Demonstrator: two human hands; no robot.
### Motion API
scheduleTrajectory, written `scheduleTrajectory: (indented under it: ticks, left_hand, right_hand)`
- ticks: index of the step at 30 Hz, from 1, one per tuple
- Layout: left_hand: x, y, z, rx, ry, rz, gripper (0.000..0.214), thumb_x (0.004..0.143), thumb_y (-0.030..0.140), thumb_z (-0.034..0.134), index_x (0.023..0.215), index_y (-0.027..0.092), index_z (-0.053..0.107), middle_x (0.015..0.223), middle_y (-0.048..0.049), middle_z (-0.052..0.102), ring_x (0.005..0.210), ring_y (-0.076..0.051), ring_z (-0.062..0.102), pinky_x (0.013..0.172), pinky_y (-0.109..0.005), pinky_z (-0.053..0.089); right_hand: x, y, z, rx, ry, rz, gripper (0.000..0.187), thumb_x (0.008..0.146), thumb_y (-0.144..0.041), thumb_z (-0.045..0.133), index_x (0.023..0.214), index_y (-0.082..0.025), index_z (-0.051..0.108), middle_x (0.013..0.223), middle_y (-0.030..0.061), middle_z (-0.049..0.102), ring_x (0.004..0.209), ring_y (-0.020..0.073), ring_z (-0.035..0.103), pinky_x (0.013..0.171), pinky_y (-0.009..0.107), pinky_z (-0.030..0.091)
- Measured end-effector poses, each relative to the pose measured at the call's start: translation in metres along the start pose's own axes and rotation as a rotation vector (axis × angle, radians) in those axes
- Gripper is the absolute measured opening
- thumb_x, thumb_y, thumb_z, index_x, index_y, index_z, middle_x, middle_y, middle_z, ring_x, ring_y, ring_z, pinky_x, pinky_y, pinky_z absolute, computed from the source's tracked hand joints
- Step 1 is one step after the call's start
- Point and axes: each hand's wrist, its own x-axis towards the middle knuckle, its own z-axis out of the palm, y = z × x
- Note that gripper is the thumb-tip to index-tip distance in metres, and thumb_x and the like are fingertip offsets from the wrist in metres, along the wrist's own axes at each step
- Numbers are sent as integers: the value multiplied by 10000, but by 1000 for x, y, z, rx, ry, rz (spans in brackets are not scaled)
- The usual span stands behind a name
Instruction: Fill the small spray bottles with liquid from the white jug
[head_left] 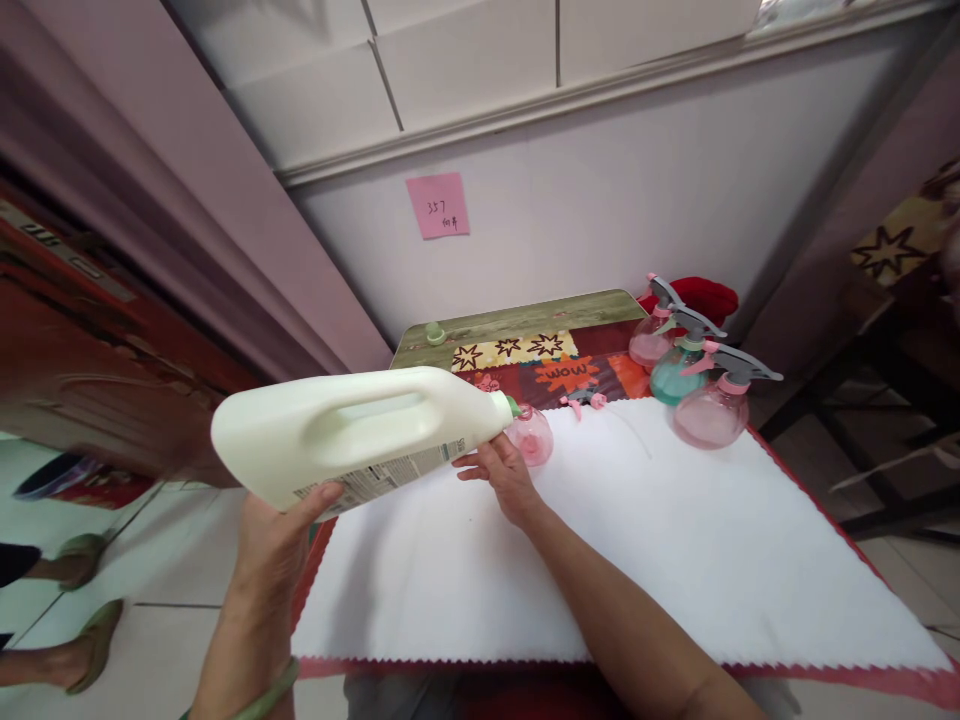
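A large pale green detergent jug [375, 425] is tipped sideways, its green spout pointing right. My left hand [281, 530] grips its lower end from below, thumb on the printed label. My right hand [504, 478] has its fingers against the underside of the jug's neck. Right at the spout stands a round pink clear bottle [534, 436] without its spray top. A grey and pink spray head [583, 400] lies just behind it. Whether liquid is flowing, I cannot make out. A green cap [435, 333] rests at the back left of the table.
Two pink spray bottles [712, 412] and a teal spray bottle [679, 372] stand at the right. A white cloth [637, 560] covers the table front. A pink note [439, 206] is on the wall. At lower left, another person's feet [90, 640] show.
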Motion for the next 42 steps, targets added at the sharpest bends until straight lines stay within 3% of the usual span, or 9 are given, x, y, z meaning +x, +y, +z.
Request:
scheduleTrajectory:
  ticks: [5,10,18,22,29,42]
  left_hand:
    - [0,-1,-1,15,22,2,830,353,139,928,1152,226,723,951,-62,787,1025,-306,721,887,-317,593]
    - [1,-5,-4,8,3,-20,830,347,160,941,1147,195,727,985,-86,787,962,-307,732,819,-320,612]
    - [-10,-2,3,2,-48,43,643,501,242,935,1111,180,739,1097,-93,772,1066,-283,704,859,-271,589]
    - [-7,-5,2,-17,-66,51,675,497,244,939,1136,169,734,1087,-106,772,1053,-292,708,869,-294,595]
    - [0,-11,0,-38,-9,20,851,371,210,961,1186,183,717,1032,-99,783,980,-288,734,863,-286,595]
    - [-3,-13,-1,-41,-79,65,710,501,219,940,1174,155,724,1097,-100,771,1001,-250,725,860,-259,589]
  right_hand:
    - [0,1,-1,-4,-9,-7,459,838,-578,713,1132,-234,635,1013,55,722,849,211,757,710,338,624]
    - [0,0,-2,-6,-10,-19,446,843,-568,713,1130,-235,637,1012,56,723,848,205,752,717,340,625]
    - [0,-1,-2,-12,-13,-25,460,839,-563,714,1156,-238,635,1046,60,720,858,207,746,719,342,625]
    - [0,1,-4,-9,-14,-29,457,844,-554,714,1170,-245,636,1062,61,717,858,203,746,723,340,622]
    - [0,2,-4,-4,-15,-37,436,858,-538,711,1169,-243,633,1025,47,712,852,191,741,723,330,619]
    - [-1,2,-3,14,-13,-22,465,828,-565,735,1133,-234,622,1019,49,711,851,196,743,712,325,616]
